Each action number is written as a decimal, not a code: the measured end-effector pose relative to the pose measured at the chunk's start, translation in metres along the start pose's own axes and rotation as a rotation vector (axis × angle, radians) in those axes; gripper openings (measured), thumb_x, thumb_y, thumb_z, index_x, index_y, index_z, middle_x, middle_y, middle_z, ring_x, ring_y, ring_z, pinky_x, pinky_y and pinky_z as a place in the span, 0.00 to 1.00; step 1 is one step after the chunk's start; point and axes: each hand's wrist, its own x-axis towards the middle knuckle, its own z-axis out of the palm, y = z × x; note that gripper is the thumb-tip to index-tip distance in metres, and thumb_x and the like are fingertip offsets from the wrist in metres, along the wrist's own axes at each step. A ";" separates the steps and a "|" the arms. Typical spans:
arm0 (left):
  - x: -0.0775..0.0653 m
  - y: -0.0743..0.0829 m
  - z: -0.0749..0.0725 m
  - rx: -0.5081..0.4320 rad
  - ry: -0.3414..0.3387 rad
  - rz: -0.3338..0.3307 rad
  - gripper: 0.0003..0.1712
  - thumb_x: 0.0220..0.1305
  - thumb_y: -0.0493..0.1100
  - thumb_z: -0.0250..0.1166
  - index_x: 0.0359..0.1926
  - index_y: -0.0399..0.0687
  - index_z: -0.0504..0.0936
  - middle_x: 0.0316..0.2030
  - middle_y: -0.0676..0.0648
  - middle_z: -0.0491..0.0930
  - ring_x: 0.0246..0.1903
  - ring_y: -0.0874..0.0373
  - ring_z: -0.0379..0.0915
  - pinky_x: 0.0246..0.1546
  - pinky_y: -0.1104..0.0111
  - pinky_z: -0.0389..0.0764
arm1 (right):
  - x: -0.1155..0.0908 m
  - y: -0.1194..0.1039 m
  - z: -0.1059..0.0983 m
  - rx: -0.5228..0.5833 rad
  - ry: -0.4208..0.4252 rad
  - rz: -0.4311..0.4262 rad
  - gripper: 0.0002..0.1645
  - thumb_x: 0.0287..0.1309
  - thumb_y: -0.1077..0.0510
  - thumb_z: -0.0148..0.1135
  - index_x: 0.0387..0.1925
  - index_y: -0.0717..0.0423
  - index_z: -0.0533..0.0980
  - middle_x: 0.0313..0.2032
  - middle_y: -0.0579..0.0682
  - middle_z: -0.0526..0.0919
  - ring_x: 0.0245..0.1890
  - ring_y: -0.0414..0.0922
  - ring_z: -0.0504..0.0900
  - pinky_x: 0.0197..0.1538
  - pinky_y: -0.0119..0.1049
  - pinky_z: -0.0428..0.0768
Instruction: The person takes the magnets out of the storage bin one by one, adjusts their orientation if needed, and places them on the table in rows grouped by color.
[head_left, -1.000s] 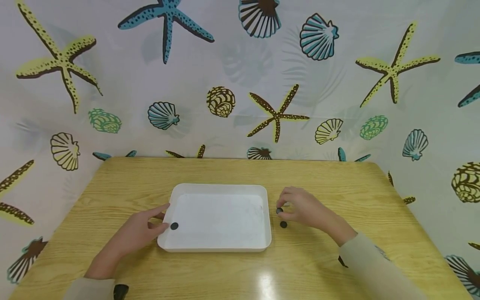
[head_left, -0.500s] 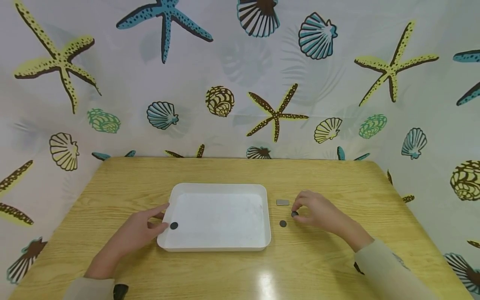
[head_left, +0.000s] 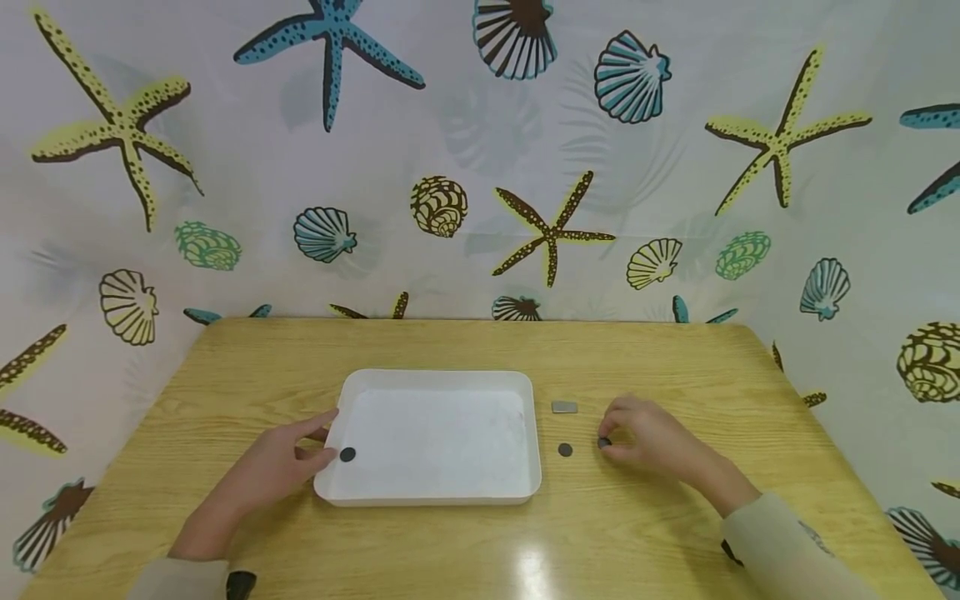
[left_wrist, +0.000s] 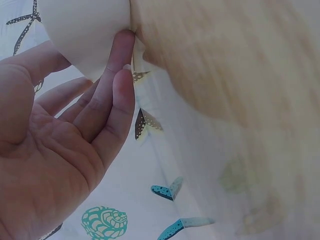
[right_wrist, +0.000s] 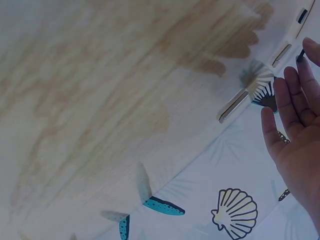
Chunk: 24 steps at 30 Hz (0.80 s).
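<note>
My left hand (head_left: 273, 462) grips the left side of a shallow white tray (head_left: 442, 446), thumb and fingers about its rim. In the left wrist view, the fingers of that hand (left_wrist: 65, 135) reach behind the tray's wall (left_wrist: 90, 35). Inside the tray, near its left side, lies a small dark disc (head_left: 348, 454). Right of the tray, my right hand (head_left: 652, 437) pinches another dark disc (head_left: 604, 443) between thumb and fingertip, low over the table. The right wrist view shows this disc edge-on (right_wrist: 301, 56) at the fingertips.
Between tray and right hand, a third dark disc (head_left: 566, 450) lies on the wooden table (head_left: 420, 546). A small grey rectangular piece (head_left: 565, 407) lies just behind it. A curtain (head_left: 465, 133) printed with shells and starfish surrounds the table's back and sides.
My right hand has moved right and slightly toward the front with its disc, uncovering the grey rectangular piece. My left hand and the tray have stayed put.
</note>
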 end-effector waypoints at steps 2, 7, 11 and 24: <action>0.000 0.000 0.000 -0.002 0.000 0.003 0.37 0.73 0.43 0.64 0.77 0.37 0.64 0.59 0.30 0.80 0.47 0.44 0.85 0.37 0.67 0.83 | 0.000 0.001 0.002 -0.001 -0.001 -0.004 0.04 0.60 0.57 0.74 0.36 0.47 0.85 0.42 0.42 0.83 0.44 0.42 0.82 0.52 0.44 0.83; 0.000 0.000 0.001 -0.023 -0.007 -0.001 0.37 0.73 0.42 0.64 0.77 0.37 0.64 0.61 0.29 0.79 0.48 0.44 0.85 0.39 0.68 0.83 | -0.002 0.002 0.007 -0.006 -0.021 0.008 0.04 0.60 0.55 0.74 0.37 0.45 0.85 0.41 0.40 0.82 0.43 0.40 0.80 0.52 0.46 0.81; 0.000 0.000 0.000 -0.019 -0.007 -0.003 0.37 0.73 0.43 0.64 0.77 0.37 0.63 0.60 0.29 0.79 0.47 0.45 0.85 0.38 0.68 0.83 | -0.004 0.004 0.011 -0.013 -0.036 0.022 0.04 0.61 0.54 0.73 0.38 0.44 0.85 0.42 0.39 0.82 0.43 0.39 0.79 0.52 0.44 0.81; -0.001 -0.002 0.000 -0.021 -0.001 0.005 0.37 0.73 0.42 0.65 0.77 0.36 0.64 0.59 0.28 0.80 0.46 0.46 0.85 0.36 0.69 0.82 | -0.003 0.003 0.008 0.008 -0.026 0.019 0.06 0.61 0.53 0.73 0.40 0.46 0.85 0.43 0.40 0.81 0.45 0.41 0.81 0.53 0.44 0.82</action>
